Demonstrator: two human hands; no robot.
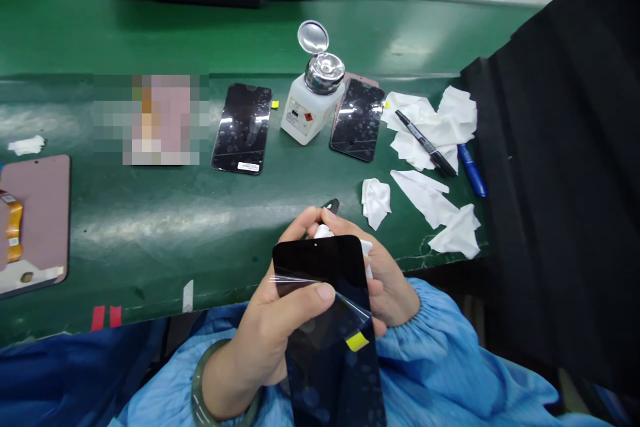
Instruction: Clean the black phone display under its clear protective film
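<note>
Screen [333,357] is glossy black, its clear film [356,308] partly lifted.

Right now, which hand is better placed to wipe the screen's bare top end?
Probably the right hand: it holds white cloth behind the screen, while the left hand presses the clear film.

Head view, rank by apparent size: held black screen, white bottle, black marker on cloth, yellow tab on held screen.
1. Held black screen, cut off at bottom
2. White bottle
3. Black marker
4. Yellow tab
</note>
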